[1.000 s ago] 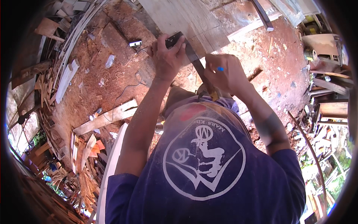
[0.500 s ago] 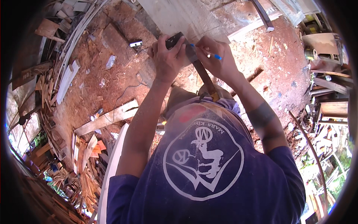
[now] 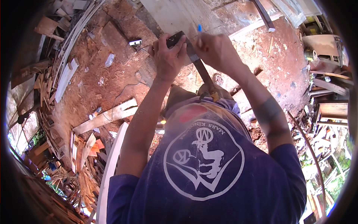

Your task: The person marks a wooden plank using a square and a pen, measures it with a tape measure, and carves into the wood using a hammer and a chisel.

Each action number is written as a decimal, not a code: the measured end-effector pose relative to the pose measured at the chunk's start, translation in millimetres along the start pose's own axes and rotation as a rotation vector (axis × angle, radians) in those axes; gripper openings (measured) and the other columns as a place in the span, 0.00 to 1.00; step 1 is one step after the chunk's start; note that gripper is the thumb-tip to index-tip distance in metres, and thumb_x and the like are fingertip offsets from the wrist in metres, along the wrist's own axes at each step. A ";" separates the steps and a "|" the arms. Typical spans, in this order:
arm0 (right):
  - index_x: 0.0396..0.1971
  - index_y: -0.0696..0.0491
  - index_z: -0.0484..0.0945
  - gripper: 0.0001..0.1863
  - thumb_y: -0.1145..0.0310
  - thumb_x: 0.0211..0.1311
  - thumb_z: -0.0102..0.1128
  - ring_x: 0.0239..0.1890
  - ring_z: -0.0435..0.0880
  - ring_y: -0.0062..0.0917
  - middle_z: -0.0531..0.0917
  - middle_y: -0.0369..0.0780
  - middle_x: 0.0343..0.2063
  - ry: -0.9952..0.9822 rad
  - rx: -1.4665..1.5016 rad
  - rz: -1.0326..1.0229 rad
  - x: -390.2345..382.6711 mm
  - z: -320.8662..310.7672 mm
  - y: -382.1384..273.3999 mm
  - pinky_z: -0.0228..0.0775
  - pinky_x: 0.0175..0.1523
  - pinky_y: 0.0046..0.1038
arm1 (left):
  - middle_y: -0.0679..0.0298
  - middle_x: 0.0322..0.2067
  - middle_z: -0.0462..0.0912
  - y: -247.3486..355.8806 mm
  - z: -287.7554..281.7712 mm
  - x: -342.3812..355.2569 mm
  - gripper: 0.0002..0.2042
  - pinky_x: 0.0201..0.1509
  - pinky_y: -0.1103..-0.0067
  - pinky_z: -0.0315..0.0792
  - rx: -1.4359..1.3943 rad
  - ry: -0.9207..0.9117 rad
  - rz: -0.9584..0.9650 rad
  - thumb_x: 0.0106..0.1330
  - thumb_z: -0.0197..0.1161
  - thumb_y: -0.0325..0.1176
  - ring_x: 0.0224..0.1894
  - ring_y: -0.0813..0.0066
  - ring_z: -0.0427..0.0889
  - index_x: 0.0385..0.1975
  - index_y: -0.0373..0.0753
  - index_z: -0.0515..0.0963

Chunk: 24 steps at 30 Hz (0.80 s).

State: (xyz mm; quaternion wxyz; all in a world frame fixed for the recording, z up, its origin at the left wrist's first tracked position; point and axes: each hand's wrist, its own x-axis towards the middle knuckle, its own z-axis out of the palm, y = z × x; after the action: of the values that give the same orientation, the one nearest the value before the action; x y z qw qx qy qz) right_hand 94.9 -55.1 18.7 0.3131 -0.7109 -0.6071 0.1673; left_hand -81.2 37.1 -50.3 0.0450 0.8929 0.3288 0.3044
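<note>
My left hand (image 3: 167, 56) is wrapped round the upper end of a long dark bar (image 3: 202, 71), its fingers and thumb on a black piece (image 3: 174, 37) lying on a pale board (image 3: 179, 15). The bar slants down toward my waist, where a small yellow piece (image 3: 215, 96) shows; a short grey band crosses it near the top. My right hand (image 3: 218, 50), slightly blurred, is closed on a blue-ended pen or pencil (image 3: 200, 28) just right of the bar. Its writing tip is hidden.
Reddish dirt ground (image 3: 93, 89) carries a small white device (image 3: 135, 42) with a cord, plastic litter, and loose planks (image 3: 104, 117). Offcuts pile up at the left and right (image 3: 328, 82). A separate dark bar (image 3: 263, 15) lies on boards at the upper right.
My right hand has moved up along the bar, and the pen's blue end has swung from pointing down-right to upright above the hand. My left hand stays nearly in place.
</note>
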 end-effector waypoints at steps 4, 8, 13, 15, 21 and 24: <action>0.30 0.54 0.79 0.11 0.62 0.64 0.62 0.24 0.84 0.49 0.82 0.48 0.19 0.081 0.149 -0.033 16.8 2.1 1.1 0.76 0.32 0.44 | 0.65 0.49 0.76 0.5 1.6 2.2 0.13 0.61 0.63 0.60 -0.002 0.034 0.007 0.61 0.72 0.43 0.52 0.63 0.75 0.46 0.62 0.89; 0.30 0.56 0.80 0.06 0.70 0.65 0.64 0.25 0.86 0.40 0.84 0.45 0.22 0.007 0.071 -0.017 -28.2 -1.9 -4.8 0.76 0.30 0.35 | 0.63 0.49 0.76 -0.3 -2.6 -0.4 0.14 0.62 0.63 0.61 0.017 0.022 -0.004 0.61 0.72 0.41 0.53 0.61 0.75 0.48 0.60 0.89; 0.31 0.57 0.79 0.07 0.69 0.65 0.64 0.24 0.87 0.39 0.83 0.45 0.21 -0.052 0.072 -0.016 -29.3 -5.9 -4.1 0.77 0.30 0.34 | 0.64 0.49 0.75 -3.1 1.8 -3.1 0.13 0.59 0.63 0.61 0.015 0.043 0.006 0.60 0.72 0.42 0.51 0.61 0.75 0.46 0.62 0.89; 0.32 0.57 0.79 0.07 0.69 0.65 0.64 0.24 0.86 0.42 0.83 0.46 0.21 -0.014 0.081 0.034 -0.7 -0.2 -1.6 0.76 0.30 0.35 | 0.66 0.49 0.76 -2.4 2.2 1.0 0.13 0.57 0.62 0.60 0.018 0.069 0.025 0.59 0.73 0.42 0.50 0.62 0.74 0.44 0.64 0.89; 0.33 0.55 0.81 0.06 0.69 0.65 0.65 0.25 0.84 0.46 0.84 0.46 0.22 0.064 0.006 -0.085 10.1 4.7 1.8 0.75 0.30 0.38 | 0.61 0.50 0.76 0.1 -1.5 0.9 0.13 0.61 0.64 0.61 -0.002 0.021 0.019 0.62 0.71 0.41 0.53 0.60 0.75 0.47 0.58 0.89; 0.34 0.56 0.80 0.06 0.69 0.66 0.63 0.26 0.85 0.44 0.84 0.46 0.24 0.056 0.246 -0.052 -43.7 -1.7 2.5 0.75 0.31 0.38 | 0.61 0.50 0.76 2.1 -0.1 0.6 0.13 0.61 0.64 0.60 0.008 0.034 0.020 0.62 0.71 0.41 0.52 0.60 0.75 0.46 0.57 0.89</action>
State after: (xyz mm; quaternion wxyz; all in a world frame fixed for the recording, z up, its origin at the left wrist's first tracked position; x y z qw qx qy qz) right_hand 88.8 -98.0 12.2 0.4189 -0.6555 -0.5913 0.2126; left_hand -79.8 35.8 -49.3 0.0327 0.8909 0.3220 0.3188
